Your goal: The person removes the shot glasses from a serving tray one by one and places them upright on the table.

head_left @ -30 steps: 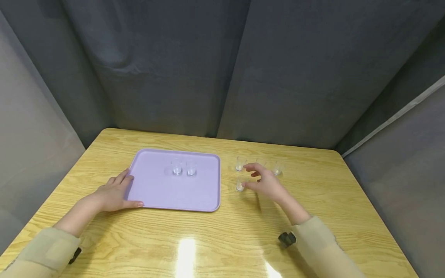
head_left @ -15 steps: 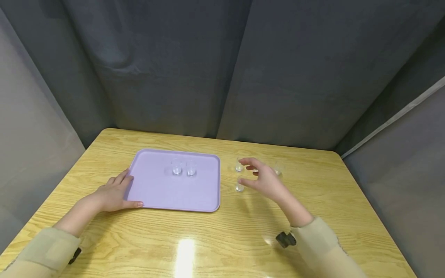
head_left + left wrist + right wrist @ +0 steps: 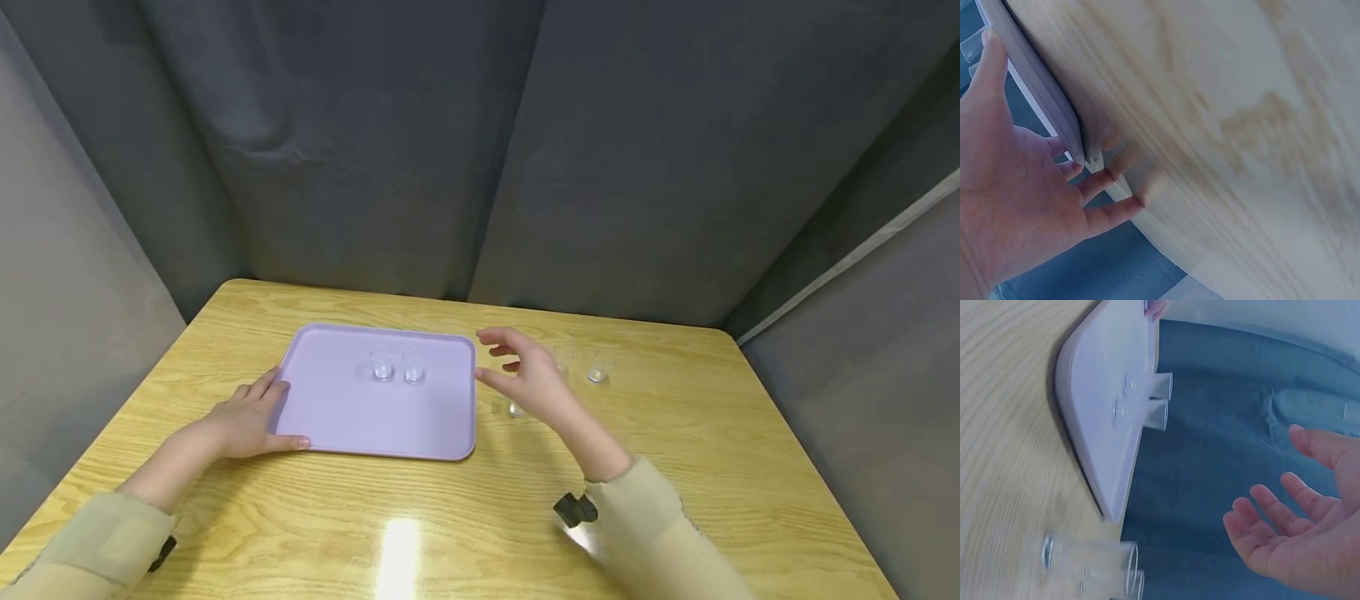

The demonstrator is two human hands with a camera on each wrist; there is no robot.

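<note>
The wooden table carries a purple tray. The left hand touches the tray's near left corner, fingers spread. The right hand hovers by the tray's right edge, fingers wide apart, holding nothing. One small glass and a second glass stand side by side on the tray; other glasses stand to its right.

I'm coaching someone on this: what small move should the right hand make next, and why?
Probably reach over the lavender rectangular tray and grasp the rightmost small transparent round cup on it. The right hand holds nothing, its thumb and fingers apart near the tray's right edge, while the left hand touches the tray's left end, which may help steady it.
</note>
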